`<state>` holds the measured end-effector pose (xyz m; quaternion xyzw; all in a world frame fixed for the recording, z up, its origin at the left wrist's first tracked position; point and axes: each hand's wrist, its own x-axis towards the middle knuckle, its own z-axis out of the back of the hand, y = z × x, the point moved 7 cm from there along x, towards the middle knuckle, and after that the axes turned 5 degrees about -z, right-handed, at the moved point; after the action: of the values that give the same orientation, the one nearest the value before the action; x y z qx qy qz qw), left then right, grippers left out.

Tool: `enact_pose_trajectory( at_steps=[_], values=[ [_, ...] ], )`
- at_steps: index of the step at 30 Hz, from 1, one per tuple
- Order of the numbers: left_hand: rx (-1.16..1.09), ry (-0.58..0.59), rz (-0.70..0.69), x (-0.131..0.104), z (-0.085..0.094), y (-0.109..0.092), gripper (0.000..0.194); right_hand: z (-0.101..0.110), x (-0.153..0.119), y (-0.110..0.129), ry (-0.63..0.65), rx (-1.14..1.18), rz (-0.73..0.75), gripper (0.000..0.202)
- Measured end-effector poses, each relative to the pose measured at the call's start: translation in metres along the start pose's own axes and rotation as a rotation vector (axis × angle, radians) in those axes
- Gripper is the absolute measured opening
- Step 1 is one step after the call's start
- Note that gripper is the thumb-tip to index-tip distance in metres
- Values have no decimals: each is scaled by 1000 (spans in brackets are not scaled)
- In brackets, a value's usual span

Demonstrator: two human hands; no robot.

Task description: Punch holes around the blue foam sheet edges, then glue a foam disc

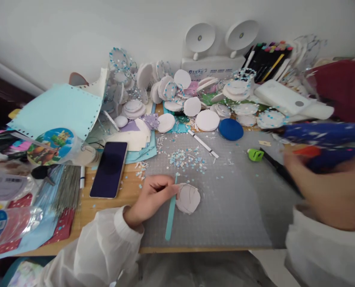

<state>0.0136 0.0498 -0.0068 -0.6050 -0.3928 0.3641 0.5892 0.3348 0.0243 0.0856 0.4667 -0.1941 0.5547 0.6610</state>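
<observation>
at the far left edge of the wooden table (84, 213) lie plastic-wrapped packets (4, 215) and a round sticker with cartoon animals (50, 145), with a pale blue perforated paper sheet (60, 107) propped behind them. just to the right a dark smartphone (109, 169) lies face up, screen off, half on the bare wood. next comes the grey cutting mat (225, 215), and on it the left hand (149, 199), in a white sleeve, with fingers drawn together pinching the top of a teal strip (170, 215) that runs down toward the mat's near edge; the fingertips touch the rim of a pale round foam disc (188, 198) lying flat just beside the strip. above them is a scatter of tiny blue and white paper bits (188, 159), and further back a heap of white discs (195, 99), a blue round pad (231, 129) and a white twin-headed lamp (216, 48) against the wall. a small green sharpener-like piece (255, 154) sits right of centre. at the far right the right hand (324, 191) is blurred, curled around a blue glue gun (330, 143) held above the mat's right side.
</observation>
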Motion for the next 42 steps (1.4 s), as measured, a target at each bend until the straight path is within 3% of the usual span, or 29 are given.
enact_pose_trajectory(
  at_steps=[1,3,6,10,18,27,42],
  values=[
    [35,20,-10,0,-1,-2,38,-11,-5,17,31,47,24,49],
    [92,56,-32,-1,-3,-6,39,-38,-22,39,232,167,-44,24],
    [137,88,-63,-1,-6,-14,42,-60,-52,59,397,339,-94,21],
    [155,105,-108,0,-7,-21,42,-68,-73,61,473,376,-107,17],
    [148,167,-127,-1,-14,-25,38,-73,-78,58,559,365,-119,16],
    [147,190,-88,-1,-17,-20,39,-69,-73,72,550,371,-20,15],
    [138,206,-79,0,-17,-19,39,-67,-73,71,543,273,9,12]
  ],
)
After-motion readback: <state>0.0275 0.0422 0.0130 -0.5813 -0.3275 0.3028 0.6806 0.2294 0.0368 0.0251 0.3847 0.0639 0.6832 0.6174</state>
